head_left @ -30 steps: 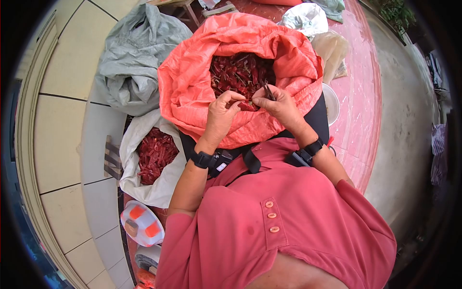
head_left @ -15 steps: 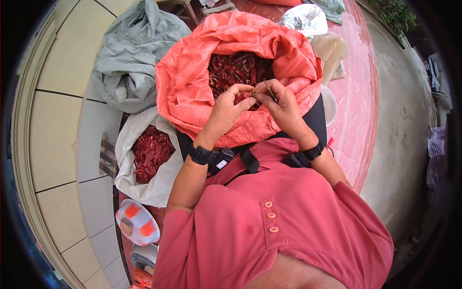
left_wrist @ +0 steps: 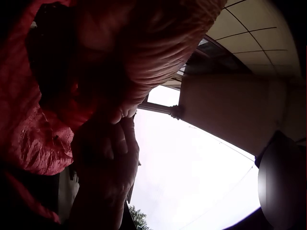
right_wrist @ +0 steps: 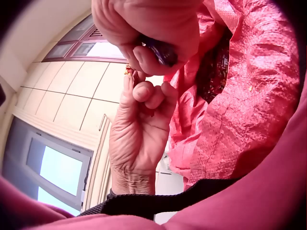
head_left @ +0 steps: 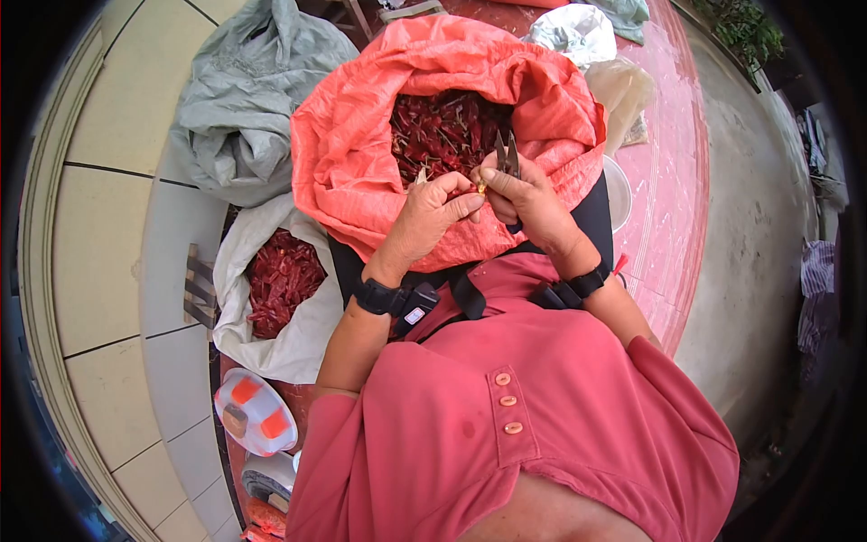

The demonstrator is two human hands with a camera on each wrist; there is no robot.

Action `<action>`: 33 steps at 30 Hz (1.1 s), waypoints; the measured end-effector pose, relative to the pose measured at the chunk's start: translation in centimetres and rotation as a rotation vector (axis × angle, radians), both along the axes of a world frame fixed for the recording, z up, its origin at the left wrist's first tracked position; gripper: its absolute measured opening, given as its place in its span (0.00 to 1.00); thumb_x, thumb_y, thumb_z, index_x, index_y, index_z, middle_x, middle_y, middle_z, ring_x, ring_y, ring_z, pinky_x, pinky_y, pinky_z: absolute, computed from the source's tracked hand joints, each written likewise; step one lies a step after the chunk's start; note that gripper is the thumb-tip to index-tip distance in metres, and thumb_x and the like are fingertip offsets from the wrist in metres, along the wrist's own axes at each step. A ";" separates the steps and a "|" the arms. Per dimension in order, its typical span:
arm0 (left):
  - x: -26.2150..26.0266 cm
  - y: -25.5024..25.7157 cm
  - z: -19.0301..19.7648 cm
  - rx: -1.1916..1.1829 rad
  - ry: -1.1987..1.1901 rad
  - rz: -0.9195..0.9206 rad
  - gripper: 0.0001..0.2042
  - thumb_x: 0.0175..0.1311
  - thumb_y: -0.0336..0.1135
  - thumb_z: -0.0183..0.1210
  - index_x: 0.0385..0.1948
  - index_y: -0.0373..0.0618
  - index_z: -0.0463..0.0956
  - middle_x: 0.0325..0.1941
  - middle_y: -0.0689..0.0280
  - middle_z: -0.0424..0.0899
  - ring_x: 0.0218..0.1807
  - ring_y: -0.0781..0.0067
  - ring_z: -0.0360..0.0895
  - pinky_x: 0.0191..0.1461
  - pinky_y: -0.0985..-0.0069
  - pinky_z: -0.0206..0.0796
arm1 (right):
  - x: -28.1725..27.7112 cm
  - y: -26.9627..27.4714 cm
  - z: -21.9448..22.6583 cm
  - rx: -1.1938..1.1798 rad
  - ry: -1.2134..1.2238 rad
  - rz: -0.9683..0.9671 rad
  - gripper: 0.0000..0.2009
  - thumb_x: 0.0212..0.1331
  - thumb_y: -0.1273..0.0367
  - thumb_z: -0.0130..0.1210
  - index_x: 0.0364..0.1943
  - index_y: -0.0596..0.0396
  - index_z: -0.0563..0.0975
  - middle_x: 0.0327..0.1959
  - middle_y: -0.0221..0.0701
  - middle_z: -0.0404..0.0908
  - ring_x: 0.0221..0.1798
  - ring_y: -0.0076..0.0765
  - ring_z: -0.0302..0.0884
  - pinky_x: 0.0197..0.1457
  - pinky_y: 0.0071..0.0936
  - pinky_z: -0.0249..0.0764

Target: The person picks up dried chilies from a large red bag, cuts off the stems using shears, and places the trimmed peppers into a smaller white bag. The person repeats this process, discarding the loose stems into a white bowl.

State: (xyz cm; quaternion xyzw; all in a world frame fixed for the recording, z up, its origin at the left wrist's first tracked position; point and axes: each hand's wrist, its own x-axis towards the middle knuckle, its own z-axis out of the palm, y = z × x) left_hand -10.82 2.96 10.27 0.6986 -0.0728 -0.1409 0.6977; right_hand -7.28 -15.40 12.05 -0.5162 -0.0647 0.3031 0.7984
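Observation:
Over the mouth of a pink-red sack [head_left: 343,154] filled with dried red chillies [head_left: 447,131], both hands meet at the fingertips. The left hand [head_left: 429,221] pinches a small chilli, whose yellowish stem end [head_left: 481,188] shows between the hands; in the right wrist view red shows within the fingers of the left hand [right_wrist: 139,134]. The right hand [head_left: 539,210] grips small metal snips [head_left: 508,155], blades spread and pointing away from the body. Their dark handle [right_wrist: 163,51] lies in the curled fingers of the right hand [right_wrist: 148,28]. The left wrist view is dark, with fingers overlapping.
Left of the pink-red sack are a grey sack [head_left: 239,108] and a white sack [head_left: 230,294] holding red chillies. A white-and-orange basin [head_left: 271,425] lies below them. At the right stands a white bucket [head_left: 619,194], near a translucent bag [head_left: 623,95].
The snips have turned from a slanted, closed-looking pose to pointing away with spread blades. The left hand has shifted slightly, and the yellowish stem end now shows between the fingertips.

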 end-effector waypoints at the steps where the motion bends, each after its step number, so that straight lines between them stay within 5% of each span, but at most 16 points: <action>1: 0.0 -0.1 0.3 -0.009 -0.016 0.001 0.07 0.66 0.34 0.57 0.34 0.41 0.75 0.30 0.71 0.78 0.34 0.84 0.73 0.42 0.84 0.66 | 0.1 0.0 -0.2 0.063 0.058 0.011 0.04 0.67 0.69 0.50 0.39 0.52 0.71 0.23 0.19 0.67 0.14 0.12 0.52 0.16 0.15 0.51; 11: -0.4 0.4 0.5 0.131 -0.101 -0.038 0.06 0.67 0.32 0.56 0.34 0.40 0.75 0.31 0.71 0.77 0.34 0.84 0.73 0.39 0.85 0.65 | 1.7 -0.5 -3.7 0.367 0.633 0.186 0.03 0.65 0.72 0.50 0.39 0.56 0.73 0.20 0.18 0.64 0.14 0.11 0.52 0.15 0.13 0.50; 15: -1.7 3.2 0.9 0.396 -0.208 0.227 0.07 0.68 0.33 0.54 0.37 0.38 0.75 0.30 0.70 0.78 0.33 0.82 0.74 0.40 0.83 0.66 | 2.0 -1.4 -1.1 0.126 0.117 -0.219 0.03 0.65 0.70 0.50 0.38 0.53 0.73 0.20 0.19 0.66 0.16 0.12 0.57 0.17 0.13 0.50; 19: -5.5 10.8 -0.3 0.561 -0.229 0.738 0.09 0.68 0.33 0.51 0.36 0.37 0.75 0.28 0.62 0.80 0.32 0.73 0.78 0.38 0.75 0.69 | 2.8 -6.9 2.0 -0.321 -0.393 -0.672 0.02 0.65 0.71 0.51 0.38 0.52 0.73 0.26 0.25 0.74 0.20 0.13 0.63 0.19 0.13 0.54; 24: -12.2 21.6 -6.6 1.143 -0.079 0.890 0.08 0.65 0.34 0.53 0.37 0.39 0.76 0.31 0.56 0.82 0.34 0.59 0.80 0.40 0.66 0.70 | 3.7 -13.8 -1.4 -0.591 -0.465 -0.942 0.02 0.64 0.76 0.49 0.38 0.59 0.71 0.32 0.29 0.75 0.35 0.23 0.76 0.42 0.21 0.72; 26: -14.2 23.5 -8.1 1.440 0.019 0.810 0.09 0.63 0.34 0.55 0.39 0.40 0.76 0.33 0.54 0.83 0.35 0.54 0.79 0.41 0.62 0.70 | 4.5 -17.1 -5.4 -0.680 -0.475 -0.934 0.03 0.63 0.76 0.50 0.38 0.60 0.71 0.32 0.30 0.75 0.34 0.25 0.78 0.40 0.21 0.72; 30: -16.0 27.0 -13.1 1.405 0.186 0.852 0.17 0.57 0.33 0.61 0.49 0.46 0.73 0.42 0.53 0.81 0.46 0.49 0.75 0.50 0.59 0.67 | 5.5 -21.5 -12.9 -0.902 -0.282 -0.889 0.06 0.60 0.74 0.53 0.39 0.60 0.72 0.30 0.31 0.76 0.30 0.27 0.80 0.32 0.20 0.72; 33: -13.7 25.9 -12.6 1.575 0.127 0.971 0.21 0.57 0.31 0.60 0.53 0.44 0.71 0.50 0.52 0.78 0.53 0.48 0.72 0.57 0.58 0.62 | 5.2 -22.9 -16.0 -0.844 -0.074 -0.792 0.08 0.60 0.71 0.54 0.42 0.57 0.73 0.34 0.33 0.80 0.24 0.26 0.79 0.16 0.15 0.61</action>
